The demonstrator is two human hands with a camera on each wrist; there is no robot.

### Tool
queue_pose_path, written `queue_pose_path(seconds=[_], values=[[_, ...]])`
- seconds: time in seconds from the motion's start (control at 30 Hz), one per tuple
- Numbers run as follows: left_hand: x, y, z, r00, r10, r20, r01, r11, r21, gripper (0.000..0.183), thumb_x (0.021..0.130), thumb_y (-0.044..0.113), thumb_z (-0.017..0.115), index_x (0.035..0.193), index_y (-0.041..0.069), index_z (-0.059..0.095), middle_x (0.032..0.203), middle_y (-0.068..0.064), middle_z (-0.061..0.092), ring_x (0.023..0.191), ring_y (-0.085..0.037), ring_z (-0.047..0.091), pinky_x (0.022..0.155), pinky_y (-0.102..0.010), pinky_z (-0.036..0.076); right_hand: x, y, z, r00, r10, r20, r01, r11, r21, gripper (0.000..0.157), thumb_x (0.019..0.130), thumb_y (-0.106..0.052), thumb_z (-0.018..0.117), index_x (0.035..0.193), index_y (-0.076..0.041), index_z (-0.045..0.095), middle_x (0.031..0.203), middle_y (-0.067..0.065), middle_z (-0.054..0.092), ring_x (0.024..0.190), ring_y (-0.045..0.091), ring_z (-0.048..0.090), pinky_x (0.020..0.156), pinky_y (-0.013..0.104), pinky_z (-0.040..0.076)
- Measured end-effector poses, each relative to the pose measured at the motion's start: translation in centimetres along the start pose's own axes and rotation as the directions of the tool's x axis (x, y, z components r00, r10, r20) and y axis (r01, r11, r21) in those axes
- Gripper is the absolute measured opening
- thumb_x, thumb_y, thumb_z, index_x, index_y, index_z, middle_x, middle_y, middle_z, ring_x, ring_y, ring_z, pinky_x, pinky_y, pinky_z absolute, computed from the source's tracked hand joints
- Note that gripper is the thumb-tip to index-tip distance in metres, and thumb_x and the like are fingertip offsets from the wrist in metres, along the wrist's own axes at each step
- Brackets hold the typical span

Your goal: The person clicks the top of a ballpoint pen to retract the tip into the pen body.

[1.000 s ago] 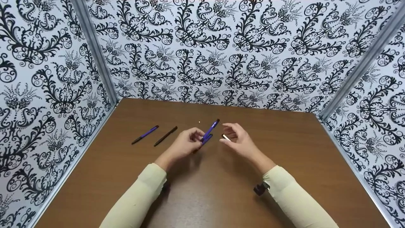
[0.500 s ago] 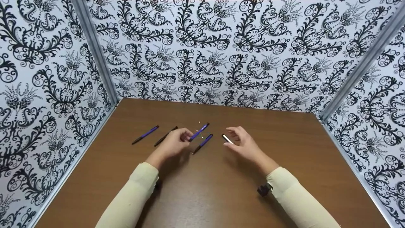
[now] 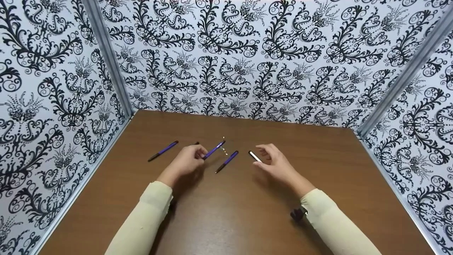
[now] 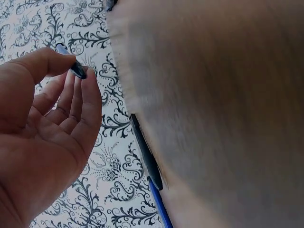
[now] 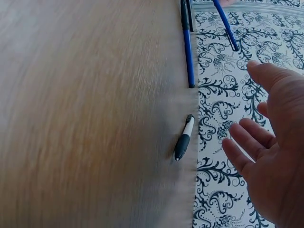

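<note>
1. Nearest, the right hand (image 3: 277, 166) is held with its fingers relaxed and spread; nothing is gripped by it, and it is set well apart from the left hand (image 3: 185, 159).
2. A slanted blue pen (image 3: 214, 150) is pinched by the left hand, thumb against fingers, near its dark end, above the tabletop (image 3: 226, 205). It is judged light and stiff; because the barrel is slim and probably slick, twisting could be expected unless the dark section is held.
3. Between the hands, a second blue pen (image 3: 227, 162) is left untouched on the tabletop. It would best be taken across its middle, since rolling is possible.
4. Just beside the right hand, a white pen (image 3: 254, 156) is seen lying; surer purchase is likely given by its dark grip section. Little fragility is expected.
5. Beyond the left hand, a dark pen (image 3: 197, 143) is mostly hidden.
</note>
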State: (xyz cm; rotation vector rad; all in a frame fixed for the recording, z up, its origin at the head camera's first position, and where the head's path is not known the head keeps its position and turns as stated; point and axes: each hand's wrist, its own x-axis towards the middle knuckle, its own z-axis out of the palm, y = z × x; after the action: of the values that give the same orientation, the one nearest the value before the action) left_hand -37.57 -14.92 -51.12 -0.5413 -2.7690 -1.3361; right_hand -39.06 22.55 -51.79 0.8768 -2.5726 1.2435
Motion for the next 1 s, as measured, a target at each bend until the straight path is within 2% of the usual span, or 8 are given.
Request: queue_pose_path(seconds=[0.23, 0.5, 0.77, 1.0], values=[[0.0, -0.8, -0.9, 1.000, -0.022, -0.012, 0.022, 1.000, 0.017, 0.025, 0.094, -0.008, 0.069, 0.116, 0.001, 0.076, 0.104, -0.009, 0.072, 0.099, -0.026, 0.067, 0.093, -0.048, 0.057, 0.0, 0.1, 0.0, 1.000, 0.003, -0.004, -0.003, 1.000, -0.006, 0.059, 0.096, -0.014, 0.088, 0.148, -0.002, 0.063, 0.132, 0.017, 0.063, 0.122, 0.044, 0.066, 0.104, 0.056, 0.058], [0.0, -1.5, -1.4, 0.998, -0.059, 0.009, 0.059, 0.998, 0.026, 0.024, 0.096, -0.007, 0.069, 0.119, 0.001, 0.075, 0.107, -0.011, 0.073, 0.102, -0.028, 0.067, 0.097, -0.050, 0.057, 0.0, 0.0, 0.1, 1.000, -0.010, -0.001, 0.010, 1.000, -0.005, 0.059, 0.097, -0.015, 0.087, 0.148, -0.002, 0.062, 0.133, 0.027, 0.062, 0.122, 0.043, 0.066, 0.103, 0.058, 0.058], [-0.1, -1.8, -1.7, 0.999, -0.040, 0.006, 0.039, 0.997, 0.072, 0.029, 0.094, -0.008, 0.068, 0.121, 0.000, 0.076, 0.109, -0.013, 0.075, 0.105, -0.031, 0.069, 0.098, -0.051, 0.058, -0.2, 0.5, 0.2, 1.000, -0.007, -0.008, 0.007, 0.999, 0.031, 0.058, 0.096, -0.014, 0.088, 0.147, -0.004, 0.063, 0.131, 0.014, 0.063, 0.121, 0.047, 0.064, 0.100, 0.059, 0.059], [-0.1, -2.0, -1.6, 0.998, -0.058, 0.022, 0.055, 0.993, 0.106, 0.029, 0.093, -0.008, 0.067, 0.120, -0.001, 0.076, 0.110, -0.013, 0.075, 0.106, -0.031, 0.069, 0.097, -0.051, 0.058, -0.2, 0.6, 0.5, 1.000, 0.000, 0.004, -0.001, 0.997, 0.073, 0.058, 0.096, -0.012, 0.088, 0.147, -0.002, 0.063, 0.132, 0.024, 0.061, 0.120, 0.050, 0.065, 0.100, 0.064, 0.058]])
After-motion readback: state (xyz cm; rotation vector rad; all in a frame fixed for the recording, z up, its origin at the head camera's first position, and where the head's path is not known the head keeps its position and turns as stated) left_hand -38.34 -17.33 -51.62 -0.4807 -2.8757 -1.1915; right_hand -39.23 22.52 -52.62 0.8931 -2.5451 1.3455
